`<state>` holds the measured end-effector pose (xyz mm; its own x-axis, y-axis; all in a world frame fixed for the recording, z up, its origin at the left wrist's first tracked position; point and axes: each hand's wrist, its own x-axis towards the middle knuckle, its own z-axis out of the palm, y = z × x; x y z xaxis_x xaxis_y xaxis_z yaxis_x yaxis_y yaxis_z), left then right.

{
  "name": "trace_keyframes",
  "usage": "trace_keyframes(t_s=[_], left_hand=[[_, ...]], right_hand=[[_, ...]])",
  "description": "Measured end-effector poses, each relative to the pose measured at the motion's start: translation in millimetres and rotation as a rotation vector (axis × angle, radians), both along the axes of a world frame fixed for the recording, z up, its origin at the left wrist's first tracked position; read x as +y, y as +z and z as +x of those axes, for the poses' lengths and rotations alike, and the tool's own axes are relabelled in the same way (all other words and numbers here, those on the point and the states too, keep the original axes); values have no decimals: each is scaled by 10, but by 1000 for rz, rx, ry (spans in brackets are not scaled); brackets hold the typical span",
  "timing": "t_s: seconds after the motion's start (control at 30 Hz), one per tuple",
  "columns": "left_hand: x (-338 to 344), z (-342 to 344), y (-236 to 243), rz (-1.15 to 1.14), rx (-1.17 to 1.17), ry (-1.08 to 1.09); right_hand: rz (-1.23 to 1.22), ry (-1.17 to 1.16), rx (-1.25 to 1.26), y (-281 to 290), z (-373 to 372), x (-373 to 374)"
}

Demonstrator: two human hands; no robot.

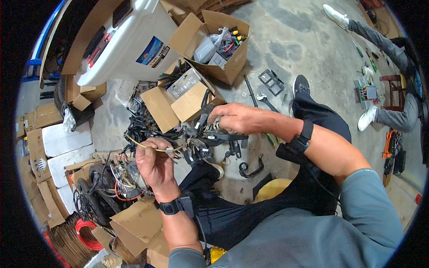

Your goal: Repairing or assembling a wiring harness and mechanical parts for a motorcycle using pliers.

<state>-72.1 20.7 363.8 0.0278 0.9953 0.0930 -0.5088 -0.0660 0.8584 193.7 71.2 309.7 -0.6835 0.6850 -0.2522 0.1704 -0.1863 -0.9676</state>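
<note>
My left hand [154,164] pinches a thin yellowish cable [138,143]. A small pale piece sits on that cable beside my fingers. To the right, my right hand [232,118] has its fingers curled at the edge of a heap of black parts [140,117]; what they grip, if anything, is hard to make out against the dark parts and a coil of springy metal below them. Black lever-like pieces [234,149] lie under that hand. A black curved bar [252,168] rests on the floor nearer my legs.
Open cardboard boxes [165,103] stand beyond the heap, one filled with bagged parts. Pliers-like and wrench-like tools [267,102] and a black tray [271,82] lie on the concrete floor. Tyres and wiring [96,187] crowd the left. Another person's legs [382,42] are at the right.
</note>
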Motion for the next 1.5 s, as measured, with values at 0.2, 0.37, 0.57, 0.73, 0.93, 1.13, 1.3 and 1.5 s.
trace_keyframes(t_s=[0.2, 0.37, 0.57, 0.73, 0.93, 1.13, 1.3, 1.5], left_hand=[[59, -48, -68, -76, 22, 75], [113, -74, -175, -121, 102, 93], [121, -7, -235, -192, 167, 155], [167, -15, -270, -266, 226, 247], [201, -32, -315, -380, 289, 361], [236, -90, -296, -407, 312, 433], [277, -253, -241, -445, 247, 570], [283, -156, -254, -406, 250, 539]], right_hand=[[114, -24, -48, 90, 137, 44], [262, 24, -171, 114, 241, 74], [176, -43, -209, 307, 334, 83], [159, -163, -106, 345, 380, 105], [116, -325, 37, 303, 398, 144], [-182, -398, 209, 365, 460, 187], [-225, -502, 452, 448, 650, 317], [-149, -208, 97, 377, 467, 219]])
